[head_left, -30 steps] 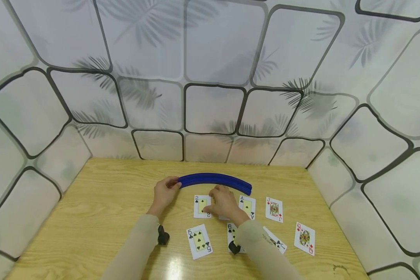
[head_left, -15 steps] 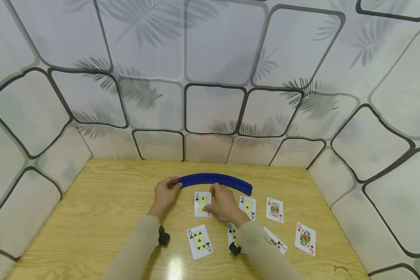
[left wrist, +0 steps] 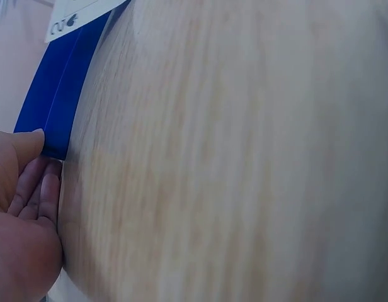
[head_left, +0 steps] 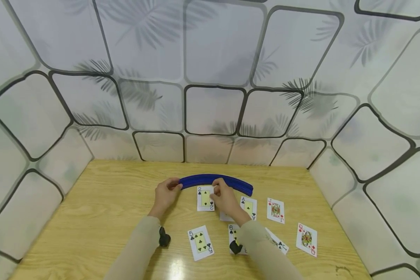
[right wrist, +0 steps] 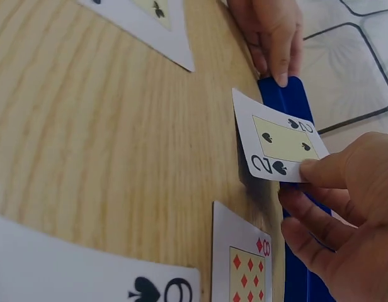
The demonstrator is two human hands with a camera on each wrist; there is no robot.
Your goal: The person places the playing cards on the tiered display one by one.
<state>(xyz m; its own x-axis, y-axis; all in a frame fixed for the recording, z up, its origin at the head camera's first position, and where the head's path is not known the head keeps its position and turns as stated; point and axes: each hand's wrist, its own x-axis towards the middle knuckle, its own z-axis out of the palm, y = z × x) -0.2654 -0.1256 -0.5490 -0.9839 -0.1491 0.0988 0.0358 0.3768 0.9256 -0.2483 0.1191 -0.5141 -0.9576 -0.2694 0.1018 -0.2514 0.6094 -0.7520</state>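
Note:
A curved blue card holder lies along the back of the table. My left hand grips its left end, the thumb on top and the fingers below the end in the left wrist view. My right hand pinches a two of spades by one edge between thumb and fingers. The card is lifted and tilted, close in front of the holder, and overlaps it in the right wrist view. An eight of diamonds lies under the right hand, partly hidden, beside an ace of clubs.
Nearer the front lie a five of clubs, a six of spades partly under the right sleeve, and a slanted jack of clubs. A jack of diamonds and a queen of diamonds are at right. A patterned wall stands behind.
The right hand has raised the two of spades off the table and carried it back toward the blue card holder. The left hand keeps its place at the holder's end.

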